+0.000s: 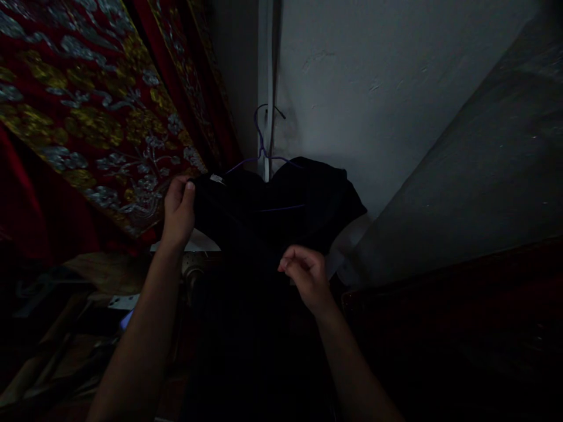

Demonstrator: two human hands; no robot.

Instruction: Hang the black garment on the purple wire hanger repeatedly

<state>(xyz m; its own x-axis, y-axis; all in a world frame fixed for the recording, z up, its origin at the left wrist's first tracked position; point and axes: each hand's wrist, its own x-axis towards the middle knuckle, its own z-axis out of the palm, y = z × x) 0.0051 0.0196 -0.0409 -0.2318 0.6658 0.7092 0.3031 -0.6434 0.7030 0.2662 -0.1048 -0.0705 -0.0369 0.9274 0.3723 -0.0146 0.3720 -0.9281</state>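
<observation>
Dark garment (246, 240) shows 1 white label (217, 179) (too dim to read); left hand (179, 206) pinches the garment, right hand (307, 273) curled, hold unclear.

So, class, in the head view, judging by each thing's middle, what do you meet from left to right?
Red cloth, left hand, white tag, hanger, right hand.

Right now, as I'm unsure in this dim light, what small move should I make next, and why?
Perhaps ease your left hand inward, toward the purple hanger: that hand pinches the dark garment at an edge out beyond the hanger's visible wire. Your right hand is curled in front of the garment; whether it grips cloth is too dark to tell.
</observation>
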